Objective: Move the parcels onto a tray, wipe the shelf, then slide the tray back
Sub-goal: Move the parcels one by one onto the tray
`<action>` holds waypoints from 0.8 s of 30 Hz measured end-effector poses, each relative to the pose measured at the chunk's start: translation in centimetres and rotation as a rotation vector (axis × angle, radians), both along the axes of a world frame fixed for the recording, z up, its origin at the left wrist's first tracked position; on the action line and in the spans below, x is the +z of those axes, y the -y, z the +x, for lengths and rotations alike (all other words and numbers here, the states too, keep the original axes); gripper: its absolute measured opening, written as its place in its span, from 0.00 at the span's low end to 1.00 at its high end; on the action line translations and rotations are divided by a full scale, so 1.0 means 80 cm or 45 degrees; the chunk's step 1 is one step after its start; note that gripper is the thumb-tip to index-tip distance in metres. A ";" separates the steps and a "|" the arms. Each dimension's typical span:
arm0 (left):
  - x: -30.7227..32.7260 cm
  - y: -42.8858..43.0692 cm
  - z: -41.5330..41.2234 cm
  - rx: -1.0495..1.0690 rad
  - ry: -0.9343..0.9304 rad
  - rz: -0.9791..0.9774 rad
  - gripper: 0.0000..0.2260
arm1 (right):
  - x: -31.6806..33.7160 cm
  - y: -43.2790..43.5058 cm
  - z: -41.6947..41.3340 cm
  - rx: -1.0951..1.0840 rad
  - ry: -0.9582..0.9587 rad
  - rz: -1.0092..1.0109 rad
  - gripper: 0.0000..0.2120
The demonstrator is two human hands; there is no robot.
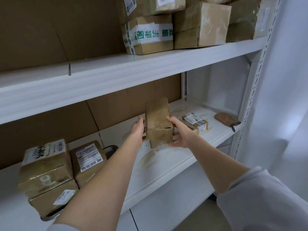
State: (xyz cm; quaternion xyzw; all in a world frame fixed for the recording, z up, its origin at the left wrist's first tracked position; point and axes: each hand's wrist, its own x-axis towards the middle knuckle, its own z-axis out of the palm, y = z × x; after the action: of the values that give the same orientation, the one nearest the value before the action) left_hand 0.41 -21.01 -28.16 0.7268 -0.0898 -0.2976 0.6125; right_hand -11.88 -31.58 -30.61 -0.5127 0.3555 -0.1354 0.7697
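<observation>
Gripping parcel [158, 120], tray [110, 148] mostly hidden

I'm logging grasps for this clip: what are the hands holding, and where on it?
One brown taped parcel, between both hands: the left hand holds its left side, and the right hand grips its lower right edge, thumb on the face and fingers underneath.

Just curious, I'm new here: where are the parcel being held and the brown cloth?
held parcel [157, 117], head view, its taped front face.
brown cloth [225, 118], head view, its middle.
</observation>
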 end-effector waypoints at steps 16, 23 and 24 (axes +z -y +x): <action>0.008 -0.053 0.028 0.241 0.085 -0.044 0.22 | 0.004 -0.039 0.058 -0.130 -0.163 -0.411 0.20; 0.042 -0.110 0.035 0.471 0.300 -0.073 0.23 | 0.014 -0.083 0.104 -0.060 -0.068 -0.554 0.14; 0.045 -0.116 0.035 0.488 0.314 -0.070 0.22 | 0.017 -0.088 0.108 -0.052 -0.050 -0.540 0.15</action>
State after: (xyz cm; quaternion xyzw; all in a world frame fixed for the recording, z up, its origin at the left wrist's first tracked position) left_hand 3.24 -11.76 -24.53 0.7444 -0.0325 -0.0821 0.6619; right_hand -3.24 -24.56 -29.23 -0.6585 0.3443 -0.2127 0.6344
